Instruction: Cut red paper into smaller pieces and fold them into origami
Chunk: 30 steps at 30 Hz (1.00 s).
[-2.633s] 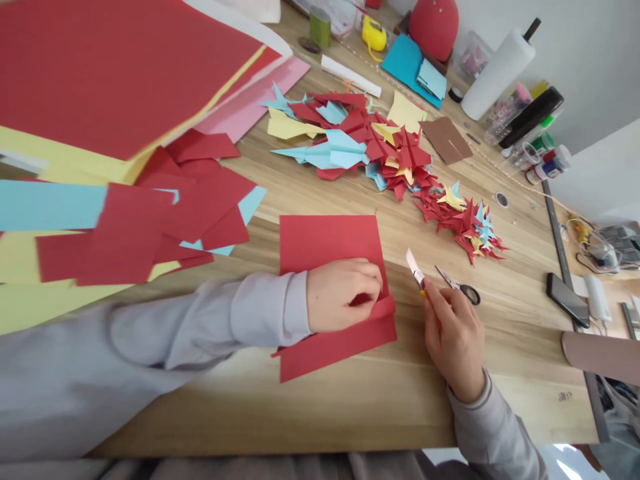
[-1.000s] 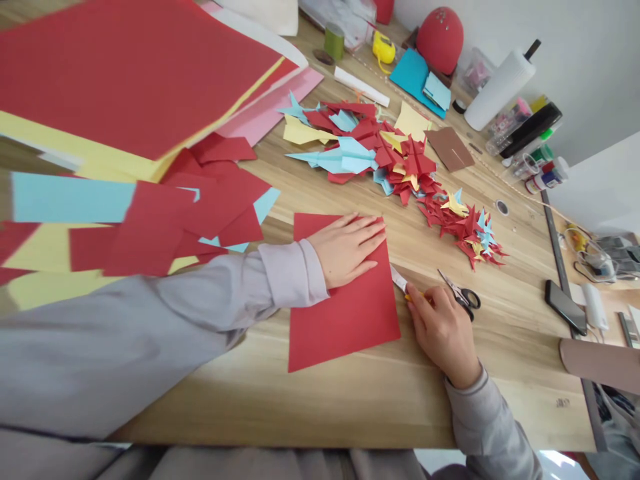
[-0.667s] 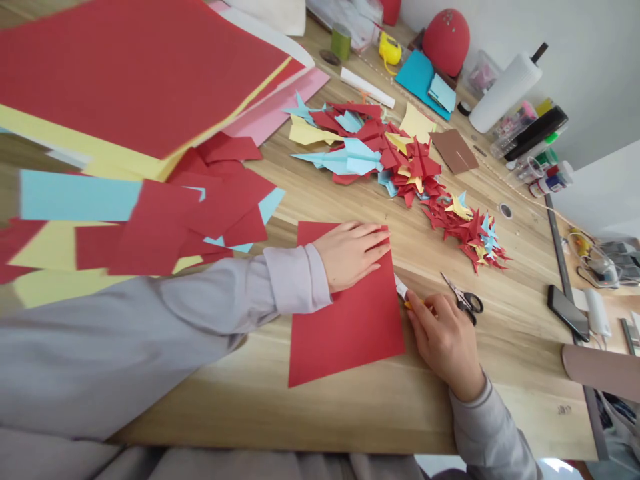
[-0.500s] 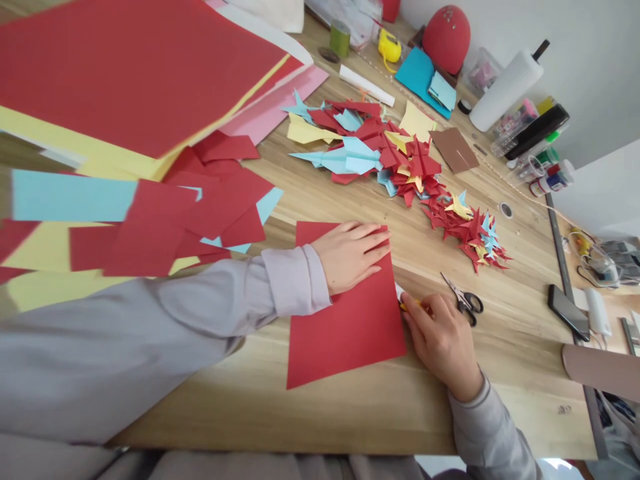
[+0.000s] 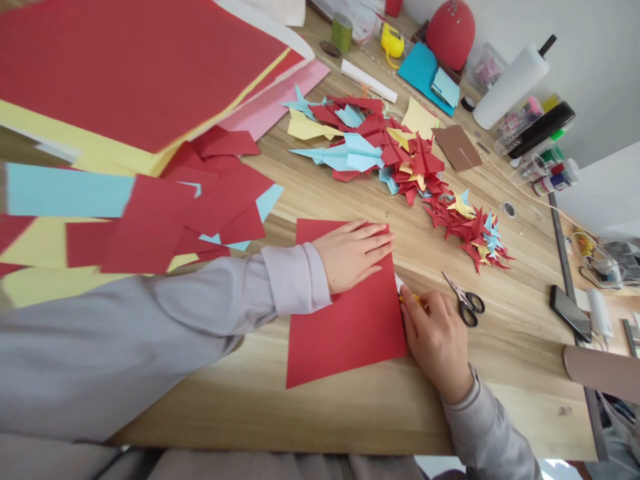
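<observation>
A red sheet of paper [image 5: 345,340] lies on the wooden table in front of me. My left hand [image 5: 355,257] is spread flat over its upper part, fingers apart and reaching the right edge. At that same edge my right hand [image 5: 435,337] is closed around what looks like a yellow craft knife [image 5: 401,291]. Its pale pointed blade meets the paper's side, and most of the handle is hidden in my fingers. Just beyond the right hand lie black-handled scissors [image 5: 467,305].
Loose red, yellow and blue paper pieces [image 5: 155,227] cover the left, below large coloured sheets [image 5: 150,60]. A heap of folded paper shapes [image 5: 410,157] runs across the back. A phone [image 5: 570,313] lies at right, with a paper roll [image 5: 510,87] and bottles along the wall.
My right hand has shifted slightly left and up along the paper's right edge, with the pale blade tip higher. My left hand stays on the sheet.
</observation>
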Each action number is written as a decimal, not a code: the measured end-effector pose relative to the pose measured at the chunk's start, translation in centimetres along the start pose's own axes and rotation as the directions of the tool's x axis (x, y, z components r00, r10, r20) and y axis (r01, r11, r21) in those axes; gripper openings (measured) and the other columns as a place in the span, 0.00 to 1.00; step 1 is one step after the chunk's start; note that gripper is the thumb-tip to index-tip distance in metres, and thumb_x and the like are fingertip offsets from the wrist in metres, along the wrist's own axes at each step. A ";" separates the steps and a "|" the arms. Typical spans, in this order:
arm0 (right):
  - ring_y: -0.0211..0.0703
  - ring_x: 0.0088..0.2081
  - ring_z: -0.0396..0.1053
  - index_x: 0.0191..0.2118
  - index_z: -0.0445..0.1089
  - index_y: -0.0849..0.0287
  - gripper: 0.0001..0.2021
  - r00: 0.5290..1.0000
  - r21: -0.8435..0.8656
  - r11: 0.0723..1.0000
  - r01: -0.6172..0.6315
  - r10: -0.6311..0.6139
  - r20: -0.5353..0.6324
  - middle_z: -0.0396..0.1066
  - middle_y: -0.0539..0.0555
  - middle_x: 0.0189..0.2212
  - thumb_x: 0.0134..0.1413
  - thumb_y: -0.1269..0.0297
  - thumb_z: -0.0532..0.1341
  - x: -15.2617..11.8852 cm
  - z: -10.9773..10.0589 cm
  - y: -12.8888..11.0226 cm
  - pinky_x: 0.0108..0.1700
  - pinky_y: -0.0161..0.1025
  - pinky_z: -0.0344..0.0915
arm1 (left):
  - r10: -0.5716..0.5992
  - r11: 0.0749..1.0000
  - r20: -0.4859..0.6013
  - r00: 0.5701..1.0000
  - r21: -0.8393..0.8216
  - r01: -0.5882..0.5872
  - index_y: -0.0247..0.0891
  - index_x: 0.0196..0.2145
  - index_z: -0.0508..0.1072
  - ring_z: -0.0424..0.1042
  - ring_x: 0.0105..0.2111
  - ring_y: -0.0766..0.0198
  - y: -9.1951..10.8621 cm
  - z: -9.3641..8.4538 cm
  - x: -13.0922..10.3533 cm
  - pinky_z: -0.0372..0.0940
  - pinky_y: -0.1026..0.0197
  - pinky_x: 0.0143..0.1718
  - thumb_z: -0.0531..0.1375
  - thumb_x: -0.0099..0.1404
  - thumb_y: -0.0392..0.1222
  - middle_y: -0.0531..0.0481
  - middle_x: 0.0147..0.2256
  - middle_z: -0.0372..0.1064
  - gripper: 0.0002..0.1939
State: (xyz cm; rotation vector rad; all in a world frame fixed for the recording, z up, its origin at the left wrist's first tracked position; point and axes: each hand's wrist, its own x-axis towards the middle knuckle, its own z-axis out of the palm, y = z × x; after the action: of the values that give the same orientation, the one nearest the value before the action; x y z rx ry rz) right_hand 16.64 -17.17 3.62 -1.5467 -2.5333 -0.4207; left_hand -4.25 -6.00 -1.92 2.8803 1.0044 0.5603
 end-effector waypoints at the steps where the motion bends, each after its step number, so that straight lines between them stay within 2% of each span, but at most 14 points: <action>1: 0.39 0.31 0.63 0.51 0.73 0.58 0.13 1.000 -0.002 1.000 -0.008 0.008 -0.001 0.67 0.55 0.30 0.65 0.66 0.56 0.0 0.0 -0.1 0.31 0.34 0.58 | 0.001 1.000 -0.002 1.000 0.001 -0.001 0.36 0.59 0.67 0.55 0.64 0.53 0.0 0.0 0.0 0.48 0.47 0.64 0.48 0.73 0.47 0.45 0.61 0.62 0.23; 30: 0.41 0.31 0.62 0.50 0.74 0.58 0.13 0.997 -0.053 0.996 -0.078 0.079 0.026 0.66 0.54 0.28 0.64 0.67 0.56 -0.1 -0.6 -0.9 0.29 0.36 0.55 | -0.003 0.999 0.020 1.000 -0.032 0.004 0.37 0.59 0.67 0.54 0.64 0.53 -0.1 -0.1 0.1 0.47 0.47 0.64 0.50 0.72 0.47 0.44 0.62 0.61 0.22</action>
State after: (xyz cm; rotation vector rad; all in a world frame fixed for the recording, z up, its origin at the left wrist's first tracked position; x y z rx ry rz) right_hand 15.86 -17.87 3.95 -1.6757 -2.4908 -0.4614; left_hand -4.27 -5.85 -1.81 2.8500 0.9882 0.5416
